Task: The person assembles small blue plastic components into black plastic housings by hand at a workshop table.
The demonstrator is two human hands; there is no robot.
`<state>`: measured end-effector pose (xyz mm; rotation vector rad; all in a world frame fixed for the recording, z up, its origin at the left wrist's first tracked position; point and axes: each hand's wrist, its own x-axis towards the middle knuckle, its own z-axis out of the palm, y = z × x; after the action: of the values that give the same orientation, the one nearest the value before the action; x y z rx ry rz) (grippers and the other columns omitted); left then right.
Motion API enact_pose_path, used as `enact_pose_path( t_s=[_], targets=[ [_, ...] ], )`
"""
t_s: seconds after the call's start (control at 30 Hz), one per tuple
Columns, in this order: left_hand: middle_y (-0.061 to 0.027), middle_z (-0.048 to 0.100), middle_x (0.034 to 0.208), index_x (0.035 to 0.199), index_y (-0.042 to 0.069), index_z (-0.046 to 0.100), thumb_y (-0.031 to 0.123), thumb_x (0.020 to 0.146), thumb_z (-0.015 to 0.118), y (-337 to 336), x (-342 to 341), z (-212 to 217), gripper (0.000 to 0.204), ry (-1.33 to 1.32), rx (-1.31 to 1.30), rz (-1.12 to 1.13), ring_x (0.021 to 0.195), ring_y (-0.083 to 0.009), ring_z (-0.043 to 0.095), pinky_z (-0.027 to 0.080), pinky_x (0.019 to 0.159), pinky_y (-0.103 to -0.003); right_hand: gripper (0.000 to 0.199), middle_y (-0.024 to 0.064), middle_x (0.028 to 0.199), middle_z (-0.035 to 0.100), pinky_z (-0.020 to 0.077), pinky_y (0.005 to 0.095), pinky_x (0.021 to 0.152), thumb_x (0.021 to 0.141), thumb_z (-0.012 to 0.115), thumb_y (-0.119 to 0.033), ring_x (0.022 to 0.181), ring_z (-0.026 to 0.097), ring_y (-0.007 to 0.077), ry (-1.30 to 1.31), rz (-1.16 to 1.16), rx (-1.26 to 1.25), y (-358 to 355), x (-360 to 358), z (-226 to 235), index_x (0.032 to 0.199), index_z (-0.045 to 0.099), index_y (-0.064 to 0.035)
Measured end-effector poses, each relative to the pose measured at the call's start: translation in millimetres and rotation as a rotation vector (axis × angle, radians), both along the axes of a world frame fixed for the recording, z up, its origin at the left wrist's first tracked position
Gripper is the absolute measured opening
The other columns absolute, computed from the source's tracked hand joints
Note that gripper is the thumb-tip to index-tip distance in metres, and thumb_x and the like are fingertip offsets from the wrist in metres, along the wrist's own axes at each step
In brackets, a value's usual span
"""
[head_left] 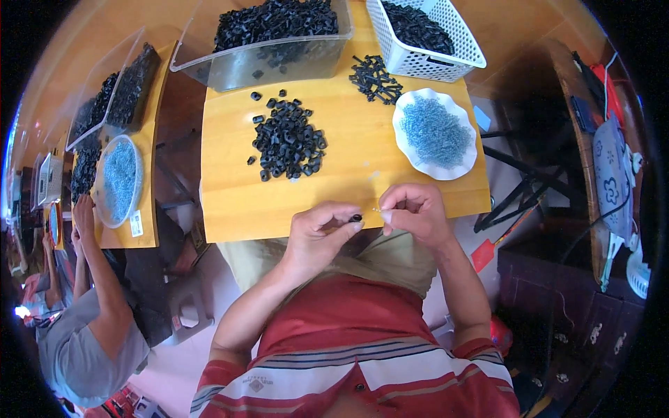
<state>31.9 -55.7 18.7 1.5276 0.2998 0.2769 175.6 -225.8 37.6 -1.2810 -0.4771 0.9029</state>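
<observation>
A small black part (356, 218) is pinched in the left hand (322, 233) at the table's (230, 209) six-o'clock edge, while a thin pin, barely discernible, is gripped by the right hand (412, 212); insertion is judged underway, with fine alignment required next.

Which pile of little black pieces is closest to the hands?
The loose heap of black pieces in the middle of the yellow table, nearer than the smaller pile by the white basket.

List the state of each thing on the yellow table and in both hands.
left hand: pinching a small black part
right hand: pinching something tiny
clear bin: heaped full
white basket: partly filled
white plate: holding blue bits
black pile: loose on table
</observation>
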Motion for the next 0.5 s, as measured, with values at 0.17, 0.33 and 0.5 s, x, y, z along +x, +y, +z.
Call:
enact_pose_path(
  t_s=[0.17, 0.33, 0.5],
  targets=[
    [-0.0075, 0.073, 0.098, 0.112, 0.0, 0.065, -0.001, 0.085, 0.074, 2.5, -2.3, 2.9, 0.028, 0.017, 0.02, -0.01, 0.092, -0.014, 0.071, 0.059, 0.084, -0.03, 0.009, 0.0069, 0.082, 0.068, 0.0552, 0.0256, 0.059, 0.083, 0.068, 0.001, 0.065, 0.067, 0.0124, 0.082, 0.073, -0.012, 7.1, -5.8, -8.2, 0.091, 0.068, 0.0041],
    [-0.0089, 0.073, 0.097, 0.111, 0.001, 0.066, 0.0, 0.083, 0.075, 6.5, -3.8, 1.2, 0.029, -0.011, 0.149, -0.027, 0.089, -0.0163, 0.071, 0.059, 0.08, -0.03, 0.011, 0.0122, 0.089, 0.067, 0.0591, 0.0286, 0.06, 0.078, 0.068, 0.008, 0.068, 0.068, 0.0174, 0.092, 0.132, -0.059, 8.8, -6.0, -8.5, 0.089, 0.066, 0.0061],
    [-0.009, 0.072, 0.096, 0.108, 0.002, 0.067, 0.002, 0.082, 0.076, 8.7, -5.6, 2.5, 0.027, 0.029, 0.195, -0.04, 0.085, -0.0175, 0.07, 0.059, 0.074, -0.03, 0.008, 0.0089, 0.084, 0.068, 0.0575, 0.0267, 0.06, 0.082, 0.069, 0.002, 0.067, 0.067, 0.0142, 0.065, 0.167, -0.108, 15.4, -9.3, -3.2, 0.089, 0.068, 0.0046]
  ],
)
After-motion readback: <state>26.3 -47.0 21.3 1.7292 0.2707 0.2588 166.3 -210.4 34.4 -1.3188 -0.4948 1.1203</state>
